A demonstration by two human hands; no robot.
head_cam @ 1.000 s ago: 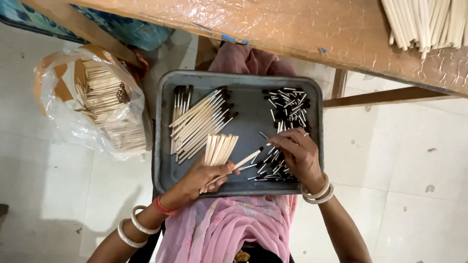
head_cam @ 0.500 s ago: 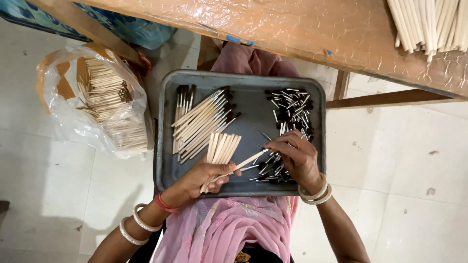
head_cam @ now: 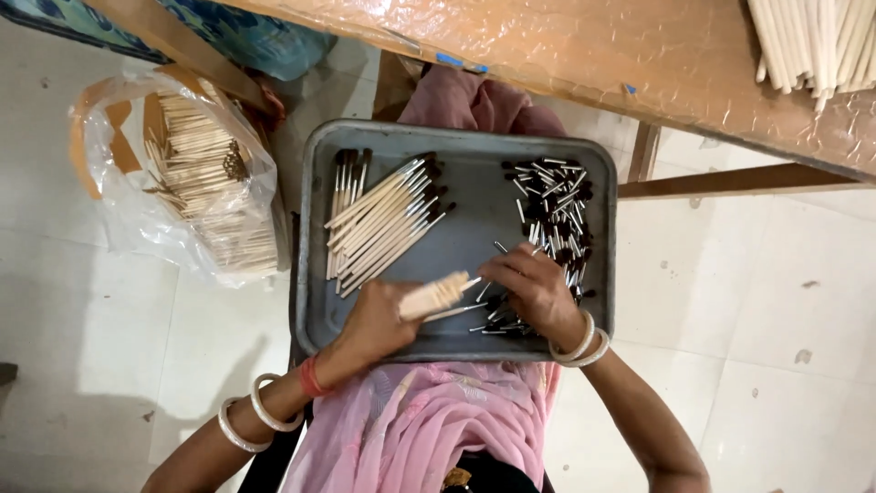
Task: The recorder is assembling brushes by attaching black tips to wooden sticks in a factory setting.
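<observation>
On the floor at far left sits a clear plastic bag (head_cam: 187, 187) of pale sticks; beside it, a grey metal tray (head_cam: 461, 164) rests on the person's lap. Left hand (head_cam: 379, 319) clasps a small stick bundle (head_cam: 436, 295) over the tray; right hand (head_cam: 534, 290) pinches among black-tipped pieces (head_cam: 552, 205)

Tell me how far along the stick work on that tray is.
Done: a row of pale sticks with dark tips lies on the grey tray. In hand: the left hand grips a bundle of plain sticks; the right hand picks among the small dark-ended pieces. Left: that loose pile, plus the bagged sticks.
</observation>
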